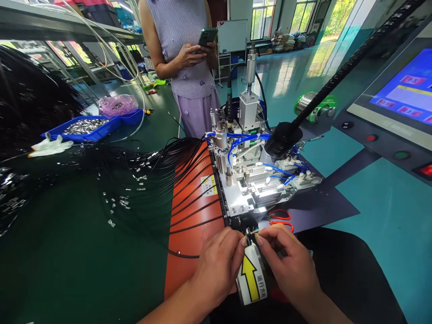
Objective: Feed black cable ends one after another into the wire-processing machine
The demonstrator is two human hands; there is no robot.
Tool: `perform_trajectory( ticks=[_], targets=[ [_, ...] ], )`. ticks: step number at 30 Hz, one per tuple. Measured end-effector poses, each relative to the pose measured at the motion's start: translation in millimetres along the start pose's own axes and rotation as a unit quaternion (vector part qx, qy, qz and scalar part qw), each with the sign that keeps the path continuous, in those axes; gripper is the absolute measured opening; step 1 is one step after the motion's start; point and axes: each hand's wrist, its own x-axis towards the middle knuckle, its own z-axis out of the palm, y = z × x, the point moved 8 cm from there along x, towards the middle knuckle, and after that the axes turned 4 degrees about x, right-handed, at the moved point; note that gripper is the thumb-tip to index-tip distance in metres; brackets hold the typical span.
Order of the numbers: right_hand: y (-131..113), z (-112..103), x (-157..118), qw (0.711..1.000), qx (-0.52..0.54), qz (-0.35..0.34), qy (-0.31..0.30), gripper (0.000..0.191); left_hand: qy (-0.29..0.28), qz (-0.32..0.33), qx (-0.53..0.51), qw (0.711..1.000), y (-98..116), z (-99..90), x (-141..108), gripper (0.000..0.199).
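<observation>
Left hand (218, 263) and right hand (292, 263) were pinched narrow, apparently both on fine wires (254, 232), close to the pneumatic machine (268, 194). Steady left, light right fingertips suited such strands. Black cables (189, 256) crossed the orange plate (178, 281).

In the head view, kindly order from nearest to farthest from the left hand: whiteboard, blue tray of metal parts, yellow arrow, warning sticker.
1. Yellow arrow, just right of left hand
2. Warning sticker, ahead on orange surface
3. Blue tray, ahead and left
4. Whiteboard, behind the person
</observation>
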Motion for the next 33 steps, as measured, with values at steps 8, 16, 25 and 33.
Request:
perform_trajectory(
  ticks=[8,16,25,33],
  targets=[
    [9,16,-4,0.999,0.023,0.004,0.032,0.016,0.000,-0.005,-0.011,1.000,-2,0.7,1,0.025],
    [16,4,5,0.992,0.084,0.083,-0.045,0.021,0.007,0.028,-0.006,1.000,3,-0.1,-1,0.021],
    [18,10,26,0.957,0.133,0.149,-0.211,0.034,0.004,0.040,0.010,0.999,4,0.1,-1,0.020],
    [14,17,25,0.963,0.102,0.127,-0.216,0.031,0.001,0.029,0.011,1.000,3,-0.7,-2,0.021]
  ],
)
